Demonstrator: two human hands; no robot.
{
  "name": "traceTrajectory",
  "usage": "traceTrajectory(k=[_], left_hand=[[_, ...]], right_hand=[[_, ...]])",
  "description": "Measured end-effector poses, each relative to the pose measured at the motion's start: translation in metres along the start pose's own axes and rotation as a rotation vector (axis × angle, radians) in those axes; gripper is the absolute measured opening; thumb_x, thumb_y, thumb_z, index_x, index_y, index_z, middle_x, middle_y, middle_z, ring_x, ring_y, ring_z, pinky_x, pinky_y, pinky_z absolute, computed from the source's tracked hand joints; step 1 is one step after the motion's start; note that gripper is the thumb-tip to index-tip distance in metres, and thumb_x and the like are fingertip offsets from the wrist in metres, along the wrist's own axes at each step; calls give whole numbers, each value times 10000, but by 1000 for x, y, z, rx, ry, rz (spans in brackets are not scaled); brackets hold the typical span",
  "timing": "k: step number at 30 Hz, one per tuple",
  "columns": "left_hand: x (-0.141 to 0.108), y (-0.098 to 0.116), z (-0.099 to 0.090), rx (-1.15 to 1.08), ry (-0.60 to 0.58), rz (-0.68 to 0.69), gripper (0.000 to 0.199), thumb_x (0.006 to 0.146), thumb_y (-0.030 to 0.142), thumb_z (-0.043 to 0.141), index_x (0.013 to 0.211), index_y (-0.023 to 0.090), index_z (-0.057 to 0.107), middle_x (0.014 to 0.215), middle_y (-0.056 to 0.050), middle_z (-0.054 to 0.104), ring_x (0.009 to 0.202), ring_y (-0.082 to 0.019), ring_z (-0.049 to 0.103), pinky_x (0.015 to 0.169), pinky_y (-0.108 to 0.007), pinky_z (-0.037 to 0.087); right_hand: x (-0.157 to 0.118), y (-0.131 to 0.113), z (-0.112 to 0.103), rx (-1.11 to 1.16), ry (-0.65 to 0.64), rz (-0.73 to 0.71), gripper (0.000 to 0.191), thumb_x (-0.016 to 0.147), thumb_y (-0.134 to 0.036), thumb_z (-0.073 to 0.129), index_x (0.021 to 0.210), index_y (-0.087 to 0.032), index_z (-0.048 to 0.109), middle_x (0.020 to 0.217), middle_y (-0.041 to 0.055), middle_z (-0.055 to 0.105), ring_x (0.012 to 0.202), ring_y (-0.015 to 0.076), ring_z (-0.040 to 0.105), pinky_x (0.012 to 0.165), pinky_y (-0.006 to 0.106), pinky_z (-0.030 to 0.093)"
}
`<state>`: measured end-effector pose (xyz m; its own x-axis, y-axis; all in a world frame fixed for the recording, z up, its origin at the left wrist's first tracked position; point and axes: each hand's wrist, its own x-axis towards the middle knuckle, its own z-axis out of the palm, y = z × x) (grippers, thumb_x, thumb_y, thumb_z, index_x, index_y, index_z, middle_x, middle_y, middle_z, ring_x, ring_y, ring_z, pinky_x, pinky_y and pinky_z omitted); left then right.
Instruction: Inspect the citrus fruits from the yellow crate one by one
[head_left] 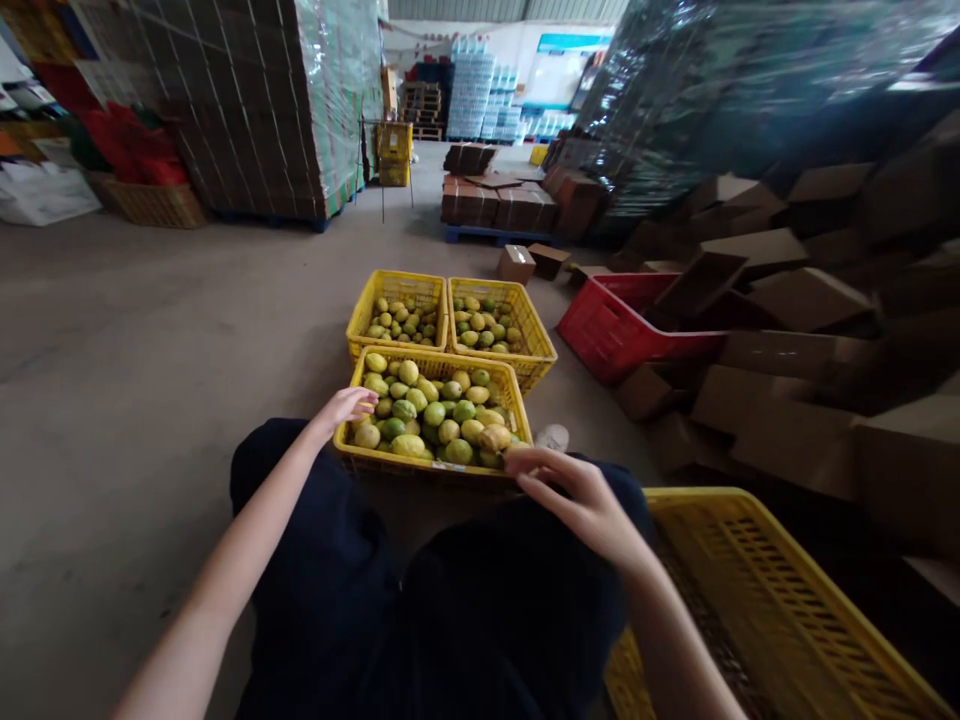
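Observation:
Between my knees and the two rear crates stands a yellow crate (431,355) filled with yellow-green fruits (433,413). My left hand (349,408) is at the crate's left rim, fingers stretched toward the fruits, with nothing visible in it. Over the front right corner hovers my right hand (559,483), its fingers apart and nothing seen in its grasp. A brownish-yellow fruit (495,438) lies just beyond its fingertips.
Behind are a left yellow crate (397,345) and a right yellow crate (544,345), both holding fruits. A large yellow crate (810,600) stands at my right. Beyond it are a red crate (611,330) and piled cardboard boxes (787,400). Wrapped pallets stand farther back.

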<state>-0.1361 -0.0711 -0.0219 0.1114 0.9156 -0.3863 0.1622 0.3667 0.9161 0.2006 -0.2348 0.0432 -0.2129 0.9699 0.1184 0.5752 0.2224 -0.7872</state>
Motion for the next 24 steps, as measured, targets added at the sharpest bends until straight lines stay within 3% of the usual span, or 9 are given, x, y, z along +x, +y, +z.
traceTrajectory(k=[3, 6, 9, 12, 15, 19, 24], left_hand=[[0, -3, -1, -76, 73, -8, 257, 734, 394, 602, 852, 189, 704, 1023, -70, 766, 932, -201, 714, 806, -277, 505], [-6, -9, -1, -114, 125, -45, 231, 721, 373, 601, 814, 184, 695, 986, -80, 770, 894, -202, 719, 770, -274, 512], [-19, -12, -3, -107, 166, -72, 229, 704, 358, 600, 797, 171, 694, 955, -98, 770, 852, -212, 718, 742, -285, 513], [-34, -10, -2, -89, 184, -56, 249, 698, 374, 619, 825, 178, 707, 980, -82, 771, 876, -206, 714, 774, -281, 514], [-39, -8, 6, -41, 112, -24, 294, 688, 421, 651, 862, 193, 715, 1021, -65, 769, 926, -210, 710, 829, -287, 515], [-25, -15, 19, 45, 16, -91, 373, 662, 494, 677, 886, 197, 702, 1047, -79, 763, 954, -232, 708, 859, -321, 520], [1, -42, 30, 171, 22, -186, 399, 663, 553, 668, 834, 193, 653, 991, -104, 756, 975, -276, 714, 855, -376, 526]], right_hand=[[52, 51, 25, -505, -174, 297, 373, 907, -260, 567, 1277, -216, 595, 1227, 82, 660, 1056, 214, 649, 886, 322, 532], [94, 98, 49, -658, -243, 386, 607, 758, -147, 705, 1345, -168, 554, 1361, 174, 561, 1250, 325, 541, 951, 387, 484], [109, 125, 64, -732, -288, 424, 580, 761, -92, 659, 1326, -183, 564, 1346, 179, 545, 1251, 353, 521, 907, 402, 478], [108, 137, 71, -768, -296, 432, 554, 809, -89, 594, 1351, -185, 529, 1365, 186, 506, 1255, 346, 499, 896, 395, 458], [106, 142, 74, -773, -296, 440, 568, 827, -98, 578, 1384, -167, 491, 1390, 200, 478, 1263, 351, 482, 908, 398, 442], [108, 143, 74, -754, -293, 455, 560, 838, -127, 587, 1389, -142, 488, 1387, 204, 486, 1273, 355, 478, 905, 383, 443], [114, 140, 75, -737, -248, 511, 465, 855, -187, 587, 1315, -122, 555, 1336, 223, 531, 1253, 385, 507, 883, 411, 458]])
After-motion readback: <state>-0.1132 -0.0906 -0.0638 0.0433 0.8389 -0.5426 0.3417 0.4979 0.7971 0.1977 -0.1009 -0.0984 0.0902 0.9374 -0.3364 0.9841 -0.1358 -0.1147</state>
